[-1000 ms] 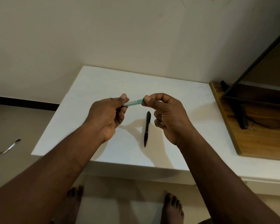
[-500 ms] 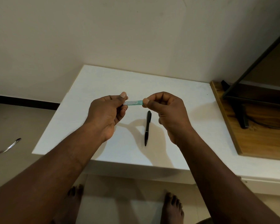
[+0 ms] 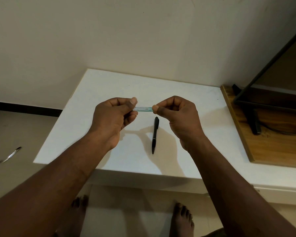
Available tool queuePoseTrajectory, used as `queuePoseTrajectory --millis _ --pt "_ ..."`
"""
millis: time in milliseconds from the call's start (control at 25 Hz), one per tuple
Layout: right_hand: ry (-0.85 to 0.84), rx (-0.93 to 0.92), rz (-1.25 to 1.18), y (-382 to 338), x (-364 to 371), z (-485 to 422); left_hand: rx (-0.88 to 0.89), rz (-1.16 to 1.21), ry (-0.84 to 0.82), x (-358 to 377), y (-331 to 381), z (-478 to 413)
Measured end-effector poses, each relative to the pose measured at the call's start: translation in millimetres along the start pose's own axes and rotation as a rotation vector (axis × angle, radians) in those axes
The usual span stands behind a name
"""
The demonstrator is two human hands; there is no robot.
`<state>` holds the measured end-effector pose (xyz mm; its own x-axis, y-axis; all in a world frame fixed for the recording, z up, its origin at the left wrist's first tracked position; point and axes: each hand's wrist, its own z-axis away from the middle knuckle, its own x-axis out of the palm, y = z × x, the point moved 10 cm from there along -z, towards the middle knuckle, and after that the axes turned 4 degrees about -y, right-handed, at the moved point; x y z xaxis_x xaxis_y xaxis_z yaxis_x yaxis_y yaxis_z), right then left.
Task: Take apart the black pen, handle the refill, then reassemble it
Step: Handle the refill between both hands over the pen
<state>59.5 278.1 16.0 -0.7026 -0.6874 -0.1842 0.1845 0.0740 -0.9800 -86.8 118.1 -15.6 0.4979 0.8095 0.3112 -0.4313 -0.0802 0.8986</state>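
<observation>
A black pen [image 3: 155,134] lies whole on the white table [image 3: 109,89], its tip toward me. Above the table I hold a short green translucent pen-like tube [image 3: 143,109] level between both hands. My left hand [image 3: 115,117] pinches its left end between thumb and fingers. My right hand [image 3: 178,115] pinches its right end with thumb and forefinger. Both ends of the tube are hidden inside my fingers. The black pen sits just below and between the hands, untouched.
A wooden board [image 3: 270,134] with a black stand [image 3: 254,122] and cable borders the table on the right. A silver pen-like object [image 3: 12,153] lies on the floor at left. A wall backs the table. My bare feet [image 3: 184,218] show below the front edge.
The green tube has gone from slightly tilted to level. My right hand has shifted a little to the right, so more of the tube shows between the hands.
</observation>
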Motion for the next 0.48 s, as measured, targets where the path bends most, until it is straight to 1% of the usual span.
queuePoseTrajectory --millis 120,280,360,480 --pt "-0.031 0.012 -0.034 0 -1 0 -0.02 -0.025 -0.049 3 -3 -1" --pt "-0.041 0.026 -0.027 2 -2 -1 0.008 -0.099 -0.066 6 -1 0" --pt "-0.026 0.034 -0.026 3 -5 -1 0.047 -0.249 -0.114 9 6 -1" --pt "-0.003 0.084 -0.026 9 -8 -3 0.03 -0.576 -0.285 22 4 1"
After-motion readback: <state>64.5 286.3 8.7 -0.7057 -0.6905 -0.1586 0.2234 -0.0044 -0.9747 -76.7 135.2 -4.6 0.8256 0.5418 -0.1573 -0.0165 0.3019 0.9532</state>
